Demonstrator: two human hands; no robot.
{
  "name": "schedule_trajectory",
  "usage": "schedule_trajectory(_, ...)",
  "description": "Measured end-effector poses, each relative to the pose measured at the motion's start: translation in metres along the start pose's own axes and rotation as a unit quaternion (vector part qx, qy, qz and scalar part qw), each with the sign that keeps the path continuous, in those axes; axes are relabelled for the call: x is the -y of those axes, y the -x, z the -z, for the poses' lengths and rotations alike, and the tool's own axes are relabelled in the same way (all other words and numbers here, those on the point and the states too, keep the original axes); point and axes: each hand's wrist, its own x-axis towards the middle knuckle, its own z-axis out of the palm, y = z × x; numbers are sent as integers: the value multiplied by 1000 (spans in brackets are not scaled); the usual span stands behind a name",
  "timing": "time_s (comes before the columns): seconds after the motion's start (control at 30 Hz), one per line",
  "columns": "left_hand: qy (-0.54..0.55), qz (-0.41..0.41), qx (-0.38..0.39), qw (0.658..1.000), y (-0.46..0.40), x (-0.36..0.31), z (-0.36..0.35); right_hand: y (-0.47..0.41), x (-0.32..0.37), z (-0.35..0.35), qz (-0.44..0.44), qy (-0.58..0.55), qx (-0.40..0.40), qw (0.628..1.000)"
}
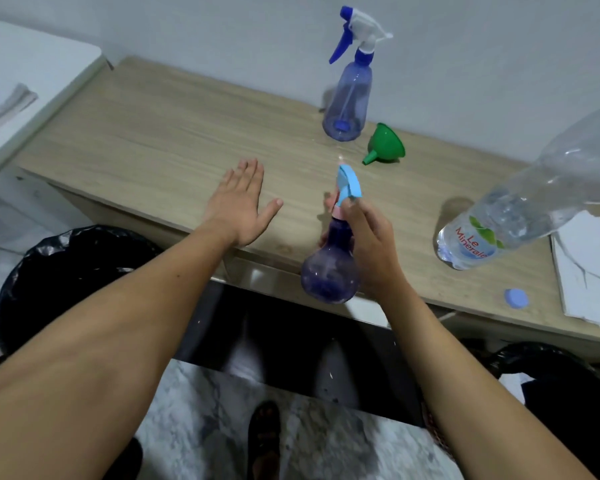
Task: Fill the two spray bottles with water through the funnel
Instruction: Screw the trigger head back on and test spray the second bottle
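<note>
My right hand [371,244] grips the neck of a round purple spray bottle [329,275] with a light blue trigger head, held above the table's front edge. My left hand [243,206] hovers flat and open over the wooden table [174,133], fingers spread, holding nothing. A tall blue spray bottle [349,98] with a blue and white trigger head stands upright at the back by the wall. Just right of it, a green funnel [387,143] lies on its side. A large clear water bottle [520,202] stands uncapped at the right, with its blue cap [516,298] lying near the front edge.
White papers [589,271] lie at the table's right end. A black bin bag [59,271] sits below left of the table, another dark bag [551,372] at lower right. A white appliance [21,84] stands at the left. The wall runs right behind the table.
</note>
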Motion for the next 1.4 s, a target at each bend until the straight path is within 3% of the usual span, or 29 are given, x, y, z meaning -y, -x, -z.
schedule_trajectory(0.23, 0, 4, 0, 1000, -3, 2, 0, 4, 2, -8, -39, 120, 7, 992)
schedule_trajectory(0.83, -4, 4, -3, 1000, 0, 0, 0, 6, -10, -6, 49, 284, 7, 957)
schedule_trajectory(1.4, -8, -1, -9, 1000, 1, 0, -2, 3, -18, -4, 50, 348, 3, 936)
